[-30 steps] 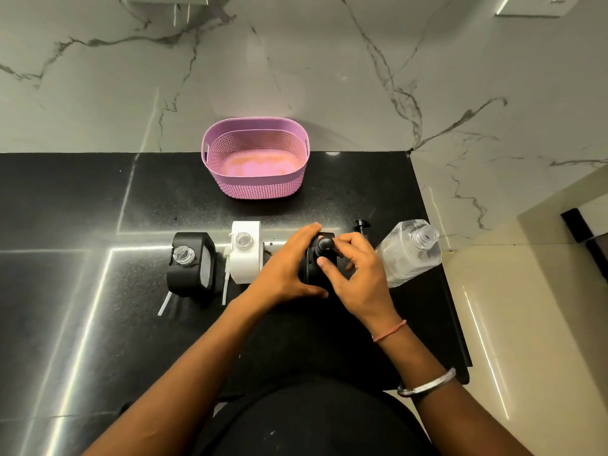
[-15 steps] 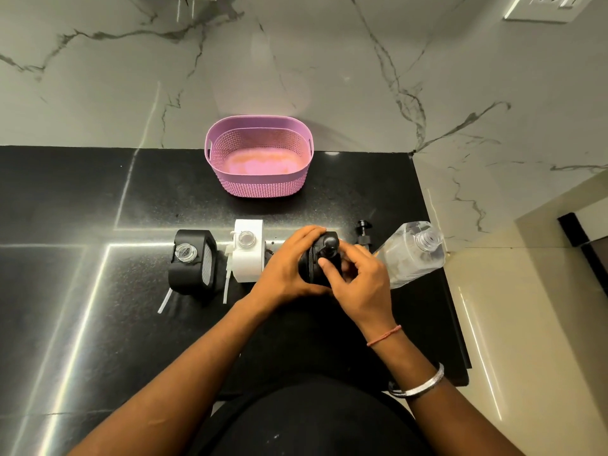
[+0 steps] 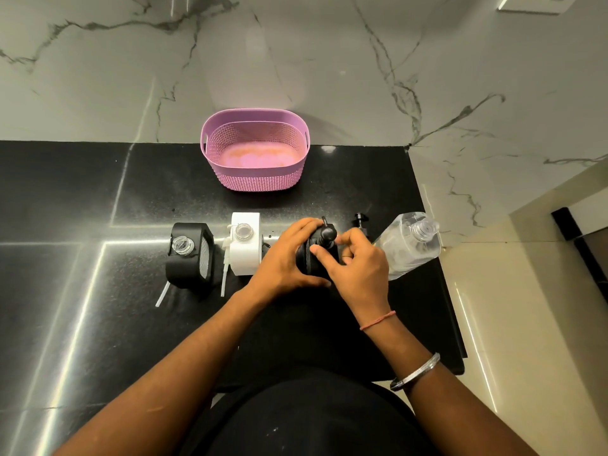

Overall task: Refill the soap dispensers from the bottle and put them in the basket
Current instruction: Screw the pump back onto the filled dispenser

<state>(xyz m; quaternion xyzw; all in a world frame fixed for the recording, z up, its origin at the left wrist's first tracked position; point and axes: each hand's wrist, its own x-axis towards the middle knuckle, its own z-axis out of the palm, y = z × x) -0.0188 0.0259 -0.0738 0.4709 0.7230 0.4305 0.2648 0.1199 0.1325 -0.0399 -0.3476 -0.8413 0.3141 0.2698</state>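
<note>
Black dispenser (image 3: 311,258) in hand sits mid-row on the black surface (image 3: 98,192), between the white dispenser (image 3: 245,246) and the clear refill bottle (image 3: 409,246). Black pump head (image 3: 327,233) is on its neck; looks like the pump is being screwed on or off, can't tell which. Left hand (image 3: 286,258) wraps the body from the left, fingers curled over the top edge, thumb along the near side. Right hand (image 3: 357,263) is half closed, thumb and fingertips pinching around the pump collar. Risks: bottle stands uncapped, just beside the right hand, near the surface's right edge, so an elbow or wrist swing could tip it and spill, or send it off the edge. Cross-threading the pump if it goes on tilted. Body could twist and skid into the white dispenser, which is open-necked with its pump tube (image 3: 224,278) lying loose alongside. Second black dispenser (image 3: 189,255) at far left also open, tube (image 3: 163,294) beside it. Small black cap (image 3: 360,219) sits behind the right hand. Pink basket (image 3: 255,126) is behind the row, against the marble wall, nothing in it yet.
</note>
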